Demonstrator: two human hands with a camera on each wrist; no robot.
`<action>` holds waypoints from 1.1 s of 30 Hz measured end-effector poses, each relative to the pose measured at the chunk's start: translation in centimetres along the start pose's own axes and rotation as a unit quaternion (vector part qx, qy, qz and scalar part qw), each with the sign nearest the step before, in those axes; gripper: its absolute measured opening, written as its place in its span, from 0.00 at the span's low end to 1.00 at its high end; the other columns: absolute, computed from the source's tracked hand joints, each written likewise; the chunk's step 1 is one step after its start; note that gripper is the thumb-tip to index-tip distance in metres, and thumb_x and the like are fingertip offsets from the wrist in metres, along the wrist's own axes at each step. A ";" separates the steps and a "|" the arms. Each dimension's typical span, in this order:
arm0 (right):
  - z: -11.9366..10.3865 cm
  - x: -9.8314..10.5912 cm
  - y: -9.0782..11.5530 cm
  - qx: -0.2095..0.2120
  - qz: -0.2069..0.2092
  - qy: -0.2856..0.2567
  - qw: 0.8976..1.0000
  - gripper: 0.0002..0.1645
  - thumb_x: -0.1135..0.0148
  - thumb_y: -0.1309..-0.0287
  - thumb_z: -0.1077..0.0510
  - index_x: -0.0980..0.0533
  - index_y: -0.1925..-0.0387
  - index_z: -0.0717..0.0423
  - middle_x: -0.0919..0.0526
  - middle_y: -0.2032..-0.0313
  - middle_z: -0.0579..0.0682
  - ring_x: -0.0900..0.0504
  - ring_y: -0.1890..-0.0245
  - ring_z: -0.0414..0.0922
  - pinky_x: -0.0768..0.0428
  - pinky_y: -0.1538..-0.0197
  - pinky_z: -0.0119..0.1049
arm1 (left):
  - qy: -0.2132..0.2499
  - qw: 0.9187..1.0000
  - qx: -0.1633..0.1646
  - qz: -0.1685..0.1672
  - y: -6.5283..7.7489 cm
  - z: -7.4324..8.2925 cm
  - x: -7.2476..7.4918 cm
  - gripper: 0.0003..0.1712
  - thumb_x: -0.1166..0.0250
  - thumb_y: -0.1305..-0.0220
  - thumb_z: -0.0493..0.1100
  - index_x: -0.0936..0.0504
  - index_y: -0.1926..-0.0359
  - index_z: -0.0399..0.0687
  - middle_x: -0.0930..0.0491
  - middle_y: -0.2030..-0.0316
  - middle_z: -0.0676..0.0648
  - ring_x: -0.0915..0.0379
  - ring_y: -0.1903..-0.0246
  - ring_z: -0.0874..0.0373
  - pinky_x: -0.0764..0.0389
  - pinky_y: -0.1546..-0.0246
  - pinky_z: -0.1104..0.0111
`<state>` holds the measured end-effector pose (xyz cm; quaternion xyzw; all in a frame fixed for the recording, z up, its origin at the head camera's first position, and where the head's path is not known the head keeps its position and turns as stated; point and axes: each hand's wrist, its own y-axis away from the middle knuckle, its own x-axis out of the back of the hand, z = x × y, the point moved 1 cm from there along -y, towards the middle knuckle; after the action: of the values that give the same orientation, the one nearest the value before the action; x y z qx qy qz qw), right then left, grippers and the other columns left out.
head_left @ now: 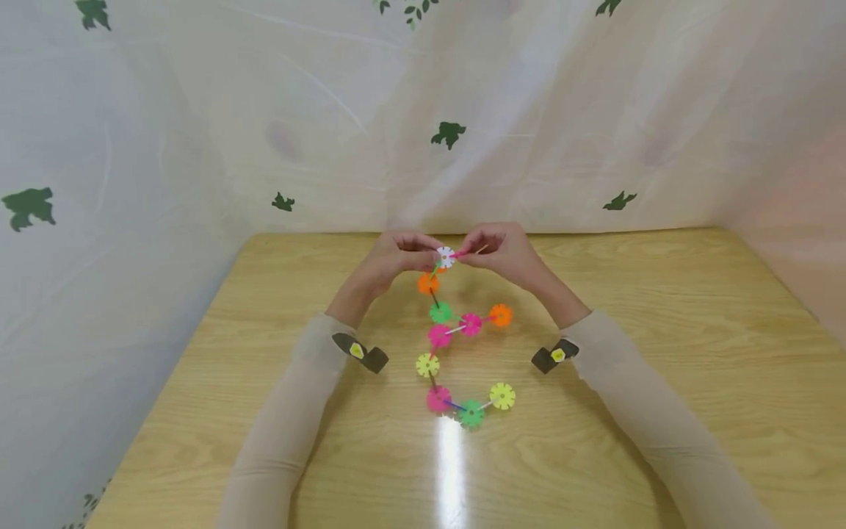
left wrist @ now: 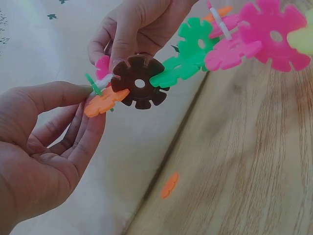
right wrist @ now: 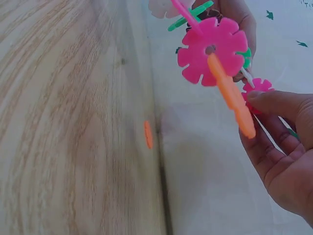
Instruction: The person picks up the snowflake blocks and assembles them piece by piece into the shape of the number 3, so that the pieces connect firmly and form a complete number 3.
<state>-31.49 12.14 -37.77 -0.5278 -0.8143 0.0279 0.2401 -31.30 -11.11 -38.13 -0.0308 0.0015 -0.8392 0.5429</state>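
A chain of slotted flower-shaped plastic discs (head_left: 440,336) in pink, green, orange, yellow, white and brown hangs between the hands and runs toward the person, with two side branches to the right. My left hand (head_left: 390,261) pinches its far end between thumb and fingers, at an orange disc (left wrist: 105,102) beside a white disc (head_left: 445,257). Opposite it, my right hand (head_left: 505,253) pinches a small pink disc (right wrist: 257,89) by its edge. In the left wrist view this pink disc (left wrist: 102,67) meets the white disc. Fingers partly hide the join.
A loose orange disc (left wrist: 170,185) lies on the wooden table (head_left: 661,367) near its far edge. Behind the table hangs a pale curtain (head_left: 529,147) with green leaf prints. Both wrists wear dark camera straps (head_left: 360,353).
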 end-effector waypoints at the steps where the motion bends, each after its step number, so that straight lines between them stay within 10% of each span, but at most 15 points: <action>1: 0.0 0.0 0.0 0.000 0.001 0.005 1.000 0.06 0.26 0.44 0.67 0.16 0.64 0.66 0.14 0.68 0.50 0.15 0.69 0.44 0.12 0.60 0.30 | 0.002 1.000 0.002 0.002 0.0 0.0 0.0 0.13 0.33 0.37 0.31 0.16 0.52 0.30 0.13 0.70 0.54 0.16 0.68 0.58 0.12 0.56 0.68; 19: 0.9 1.4 -0.9 -0.042 -0.071 0.046 0.995 0.15 0.29 0.41 0.66 0.19 0.53 0.66 0.13 0.59 0.60 0.14 0.62 0.47 0.12 0.57 0.34 | -0.048 0.998 0.043 0.027 0.1 0.0 1.5 0.14 0.36 0.34 0.37 0.16 0.50 0.35 0.15 0.67 0.56 0.21 0.65 0.60 0.16 0.57 0.71; 33: 5.1 -0.9 -5.4 -0.101 -0.199 0.124 0.967 0.23 0.31 0.39 0.65 0.21 0.42 0.66 0.14 0.51 0.65 0.14 0.57 0.48 0.13 0.59 0.39 | -0.037 0.998 0.043 0.017 -0.1 -0.6 2.1 0.13 0.37 0.33 0.34 0.16 0.50 0.33 0.15 0.66 0.55 0.20 0.64 0.59 0.16 0.58 0.71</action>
<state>-37.88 10.00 -40.98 -0.3763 -0.8652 -0.1680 0.2856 -32.33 -13.02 -38.60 -0.0389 -0.0544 -0.8273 0.5577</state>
